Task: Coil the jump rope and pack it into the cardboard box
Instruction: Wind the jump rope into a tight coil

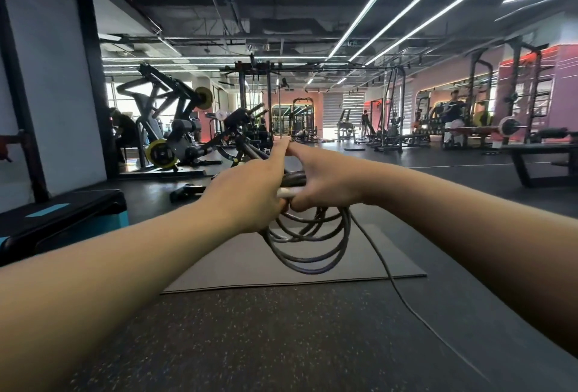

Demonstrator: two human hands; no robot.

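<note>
Taking the grey floor mat [237, 266] as the landmark: off to its left stands a black step platform [62, 219] with teal patches, and behind that a weight machine with a yellow plate [161, 154]. Above the mat's middle, both arms reach forward and meet. The left hand [247, 194] has its fingers curled round the gathered top of the jump rope [309, 244], its forefinger stretched out straight. The right hand [325, 182] touches it from the other side, fingers wrapped round the same bundle, its forefinger tip meeting the left one. Between the 2 hands a pale handle end [286, 193] shows, with dark handles poking up behind the left hand. The rope's black loops hang below the hands, over the mat, in several rough circles. From the coil 1 loose strand [406, 301] trails right of the mat across the speckled floor [281, 344]. Far beyond the mat's right side stand a barbell rack [513, 126] and a flat bench [544, 160].
</note>
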